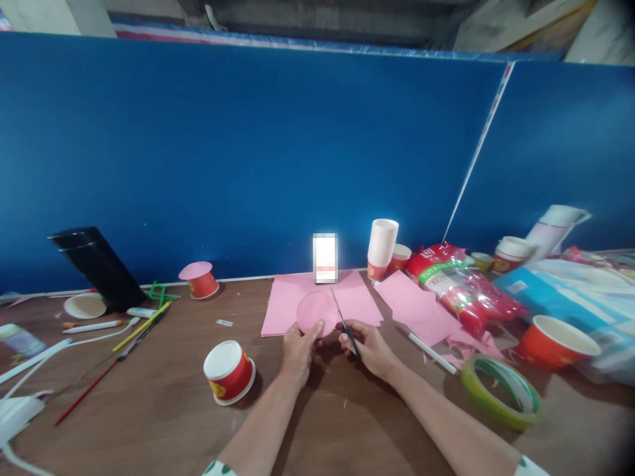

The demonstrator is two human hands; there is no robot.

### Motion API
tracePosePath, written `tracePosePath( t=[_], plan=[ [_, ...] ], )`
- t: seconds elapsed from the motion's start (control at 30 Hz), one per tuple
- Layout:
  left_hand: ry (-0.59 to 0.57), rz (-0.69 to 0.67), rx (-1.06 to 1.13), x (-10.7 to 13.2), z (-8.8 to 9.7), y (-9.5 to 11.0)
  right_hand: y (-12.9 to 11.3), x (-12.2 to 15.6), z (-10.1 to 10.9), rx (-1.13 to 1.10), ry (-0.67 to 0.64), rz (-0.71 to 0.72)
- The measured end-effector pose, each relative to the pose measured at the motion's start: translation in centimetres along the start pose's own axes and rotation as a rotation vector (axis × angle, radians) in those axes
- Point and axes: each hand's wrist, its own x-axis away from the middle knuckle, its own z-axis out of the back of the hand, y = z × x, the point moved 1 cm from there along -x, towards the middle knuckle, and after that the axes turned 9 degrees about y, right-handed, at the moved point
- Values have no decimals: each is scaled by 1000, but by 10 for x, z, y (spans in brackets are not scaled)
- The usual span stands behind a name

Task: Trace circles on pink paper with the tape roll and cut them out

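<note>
My left hand (pixel 299 349) pinches a pink paper circle (pixel 317 311) by its lower edge and holds it up over the table. My right hand (pixel 370 345) is closed round the handles of black scissors (pixel 343 322), whose blades point up and away beside the circle's right edge. Under and behind both hands lies a pink paper sheet (pixel 285 301) flat on the brown table (pixel 163 403). An upturned red paper cup (pixel 229 372) stands just left of my left wrist.
A second pink sheet (pixel 419 305) and a white pen (pixel 432 354) lie right of my hands, with a green tape roll (pixel 501 391), red cups (pixel 554 340) and a cup pack (pixel 459 284) beyond. Pencils, a black cylinder (pixel 99 266) and a pink-topped cup (pixel 199 279) sit left. A blue partition (pixel 248 152) backs the table.
</note>
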Motion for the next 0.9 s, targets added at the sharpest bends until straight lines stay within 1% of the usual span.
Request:
tracePosePath(
  t=[0.33,0.47,0.6,0.7,0.9],
  plan=[
    [45,19,-33,2,-1,3,-2,-1,0,21,18,-8],
    [37,15,-30,2,0,4,-5,-1,-1,28,19,2],
    [16,8,-38,2,1,2,-5,-1,-1,61,64,-26],
    [2,6,-16,1,2,0,-4,-1,-1,27,96,-61],
    [18,17,-5,0,1,1,-9,0,-2,-56,80,-32]
  ],
)
